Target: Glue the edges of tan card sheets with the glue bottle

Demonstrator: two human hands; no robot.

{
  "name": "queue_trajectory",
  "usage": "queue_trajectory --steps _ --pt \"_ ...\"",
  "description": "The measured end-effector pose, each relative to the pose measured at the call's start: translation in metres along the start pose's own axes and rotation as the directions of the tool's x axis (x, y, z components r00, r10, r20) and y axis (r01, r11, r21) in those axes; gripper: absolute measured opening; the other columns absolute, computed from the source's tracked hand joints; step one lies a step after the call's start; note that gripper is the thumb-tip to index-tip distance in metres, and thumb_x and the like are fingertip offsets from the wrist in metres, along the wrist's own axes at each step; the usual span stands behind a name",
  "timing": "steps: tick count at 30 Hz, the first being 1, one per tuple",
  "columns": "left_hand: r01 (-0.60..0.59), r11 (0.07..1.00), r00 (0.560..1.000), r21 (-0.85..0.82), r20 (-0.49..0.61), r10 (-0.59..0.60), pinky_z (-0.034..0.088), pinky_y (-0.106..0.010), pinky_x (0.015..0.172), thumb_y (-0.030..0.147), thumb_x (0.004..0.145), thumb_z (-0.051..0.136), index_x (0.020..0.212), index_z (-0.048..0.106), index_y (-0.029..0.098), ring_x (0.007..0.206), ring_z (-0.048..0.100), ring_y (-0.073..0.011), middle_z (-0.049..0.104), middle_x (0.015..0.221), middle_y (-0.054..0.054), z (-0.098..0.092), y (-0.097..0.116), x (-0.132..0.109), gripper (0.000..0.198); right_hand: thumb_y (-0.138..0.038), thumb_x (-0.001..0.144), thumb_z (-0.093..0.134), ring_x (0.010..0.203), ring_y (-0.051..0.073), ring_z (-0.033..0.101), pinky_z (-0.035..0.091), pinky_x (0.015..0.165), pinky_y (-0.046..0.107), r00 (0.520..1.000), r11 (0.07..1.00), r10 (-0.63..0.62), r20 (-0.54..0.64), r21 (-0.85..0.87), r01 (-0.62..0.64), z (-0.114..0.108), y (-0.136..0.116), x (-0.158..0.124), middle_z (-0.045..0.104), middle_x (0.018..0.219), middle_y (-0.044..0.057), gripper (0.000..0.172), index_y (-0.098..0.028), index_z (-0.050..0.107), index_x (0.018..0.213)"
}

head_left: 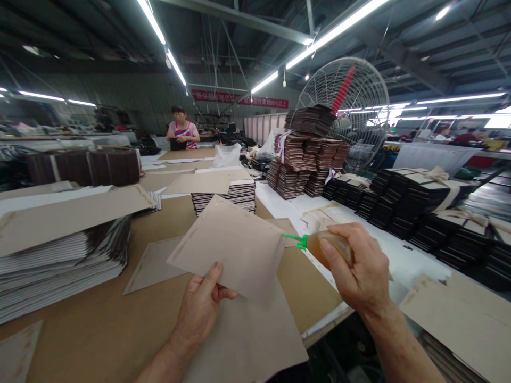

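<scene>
My left hand (202, 300) pinches the near edge of a flat beige cardboard panel (231, 242), thumb on top, and holds it tilted above the table. Narrow glossy streaks run along the panel's left side. Wrapped in my right hand (361, 266) is an amber squeeze bottle (319, 247), lying sideways. Its thin green nozzle (293, 236) points left and meets the panel's right corner, touching or just above it. Below the held panel lies a larger beige sheet (247, 340), and another panel (154, 263) rests to its left.
A tall stack of boards (59, 266) stands left; a smaller stack (235, 197) sits ahead. Brown bundles (307, 154) rise before a large fan (359, 106). Black bundles (411, 202) line the right side. Another person (183, 133) stands across the table. More cardboard (463, 324) lies near right.
</scene>
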State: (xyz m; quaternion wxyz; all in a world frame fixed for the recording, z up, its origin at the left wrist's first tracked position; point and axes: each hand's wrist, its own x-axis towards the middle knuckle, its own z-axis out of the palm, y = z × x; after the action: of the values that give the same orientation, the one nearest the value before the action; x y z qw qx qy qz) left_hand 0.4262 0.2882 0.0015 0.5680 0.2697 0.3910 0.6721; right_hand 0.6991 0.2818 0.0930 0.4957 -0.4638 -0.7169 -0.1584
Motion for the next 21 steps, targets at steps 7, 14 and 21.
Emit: queue_trajectory --steps 7,14,21 --pt "-0.003 1.000 1.000 -0.002 -0.016 0.003 0.058 -0.024 0.044 0.035 0.067 0.084 0.053 0.062 0.014 0.050 0.055 -0.0101 0.058 0.057 0.004 -0.002 0.001 0.001 0.034 -0.029 0.090 0.055 0.080 0.019 0.055 0.043 0.072 0.032 0.998 1.000 -0.027 0.062 0.011 0.027 0.000 -0.003 -0.002 0.058 0.090 0.004 0.015 -0.018 0.055 0.100" --pt "-0.014 1.000 1.000 0.001 -0.004 0.014 0.058 -0.024 0.043 0.035 0.066 0.084 0.060 0.066 0.013 0.052 0.056 -0.0103 0.064 0.068 0.002 0.001 0.004 0.000 0.029 -0.027 0.090 0.055 0.077 0.017 0.054 0.042 0.069 0.030 0.987 0.996 -0.027 0.160 0.093 0.012 -0.005 -0.011 -0.010 0.056 0.087 0.003 0.013 -0.019 0.056 0.100" --pt "-0.008 1.000 1.000 -0.002 -0.015 0.008 0.056 -0.023 0.042 0.036 0.065 0.085 0.059 0.065 0.014 0.045 0.053 -0.0096 0.055 0.053 0.005 0.003 0.006 -0.001 0.030 -0.028 0.088 0.058 0.083 0.020 0.055 0.043 0.074 0.032 0.997 0.998 -0.042 0.060 0.057 0.039 -0.005 -0.008 -0.009 0.058 0.093 0.005 0.017 -0.018 0.055 0.102"
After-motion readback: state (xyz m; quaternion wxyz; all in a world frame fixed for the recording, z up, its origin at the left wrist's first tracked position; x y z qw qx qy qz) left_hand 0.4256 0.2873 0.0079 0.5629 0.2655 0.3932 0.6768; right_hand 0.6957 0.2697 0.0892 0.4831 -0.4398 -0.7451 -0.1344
